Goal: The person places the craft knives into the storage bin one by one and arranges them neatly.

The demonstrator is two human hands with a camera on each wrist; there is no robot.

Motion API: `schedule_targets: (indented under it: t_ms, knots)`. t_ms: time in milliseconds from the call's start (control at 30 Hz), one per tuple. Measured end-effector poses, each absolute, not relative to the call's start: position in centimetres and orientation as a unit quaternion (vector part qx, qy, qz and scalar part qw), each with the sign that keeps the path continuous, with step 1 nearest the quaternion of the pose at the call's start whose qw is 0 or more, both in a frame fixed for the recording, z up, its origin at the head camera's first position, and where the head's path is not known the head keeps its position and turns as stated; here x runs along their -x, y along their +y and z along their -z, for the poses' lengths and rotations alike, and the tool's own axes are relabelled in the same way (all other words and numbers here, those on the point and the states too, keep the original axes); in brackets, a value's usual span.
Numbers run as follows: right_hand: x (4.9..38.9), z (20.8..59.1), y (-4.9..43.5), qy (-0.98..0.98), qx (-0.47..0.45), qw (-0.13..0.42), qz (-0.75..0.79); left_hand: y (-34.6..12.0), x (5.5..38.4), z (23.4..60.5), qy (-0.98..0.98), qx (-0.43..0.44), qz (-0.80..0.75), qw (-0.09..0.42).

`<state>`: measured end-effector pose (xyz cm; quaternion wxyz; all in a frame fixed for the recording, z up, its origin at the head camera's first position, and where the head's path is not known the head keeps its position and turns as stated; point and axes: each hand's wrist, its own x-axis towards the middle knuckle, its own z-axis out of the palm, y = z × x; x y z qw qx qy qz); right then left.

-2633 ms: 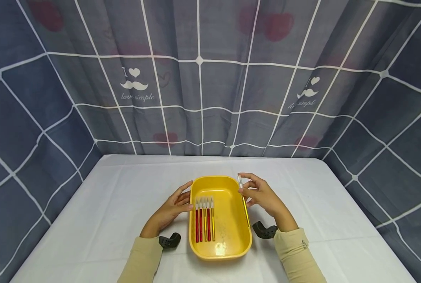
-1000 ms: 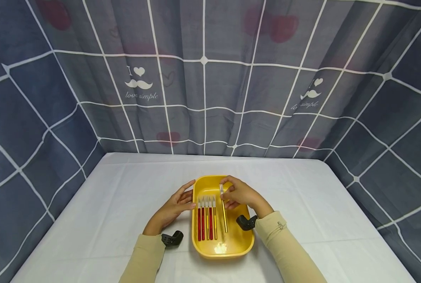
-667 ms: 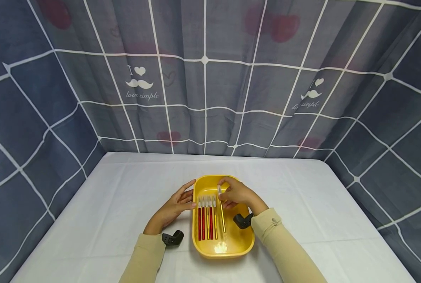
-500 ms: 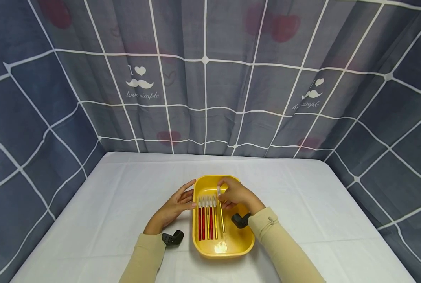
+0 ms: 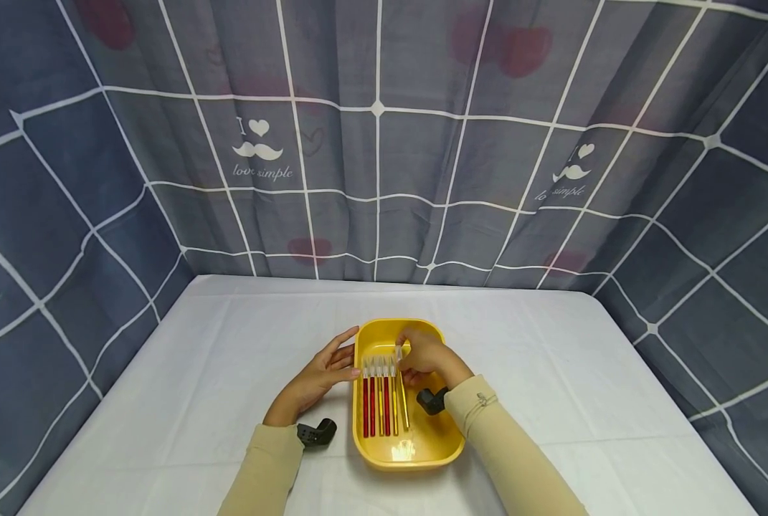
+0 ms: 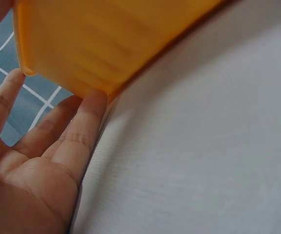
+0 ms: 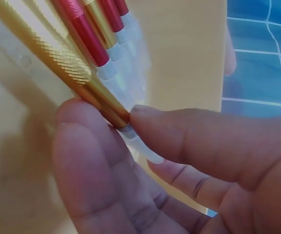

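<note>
A yellow plastic tray (image 5: 409,467) holds a side-by-side row of several red and gold craft knives (image 5: 366,408) with clear caps at their far ends. My right hand (image 5: 426,357) reaches into it, pinching one more gold craft knife (image 5: 404,405) near its capped end between thumb and fingers. This knife lies just right of the row, slightly slanted. Close up in the right wrist view, its knurled handle (image 7: 57,58) and white translucent cap (image 7: 148,151) show. My left hand (image 5: 319,376) rests against the tray's left wall, fingers fairly straight and thumb at the rim.
The tray stands on a white tablecloth (image 5: 229,344). A grey checked curtain (image 5: 332,158) hangs behind and at both sides. Black wrist devices (image 5: 317,433) sit on both wrists; the right one is over the tray.
My right hand has carried the gold craft knife left from the tray's right rim, then lowered it beside the row. The left hand has stayed against the tray.
</note>
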<state>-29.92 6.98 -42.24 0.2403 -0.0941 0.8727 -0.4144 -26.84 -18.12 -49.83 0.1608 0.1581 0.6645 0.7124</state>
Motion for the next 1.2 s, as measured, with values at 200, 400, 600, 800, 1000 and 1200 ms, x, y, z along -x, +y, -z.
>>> schedule_targets:
  t_ms: [200,400,600,800,1000,1200]
  knots:
    - [29.94,42.39,6.78,0.883,0.095,0.245,0.388,-18.17,26.96,49.91,0.665,-0.162,-0.71,0.163]
    - [29.8,42.62,6.69,0.882,0.088,0.254,0.387,-18.12,26.96,49.86,0.664,-0.164,-0.711,0.164]
    - [29.89,42.82,6.57,0.874,0.073,0.259,0.404,-18.12,26.92,49.72,0.663,-0.161,-0.712,0.167]
    - [29.97,43.06,6.48,0.872,0.075,0.264,0.405,-18.17,26.83,49.81,0.664,-0.164,-0.71,0.166]
    - [29.78,42.79,6.62,0.876,0.077,0.261,0.399,-18.09,26.72,49.74,0.665,-0.165,-0.71,0.162]
    - [29.18,42.2,7.01,0.87,0.08,0.265,0.407,-18.0,26.63,49.63,0.674,-0.147,-0.705,0.165]
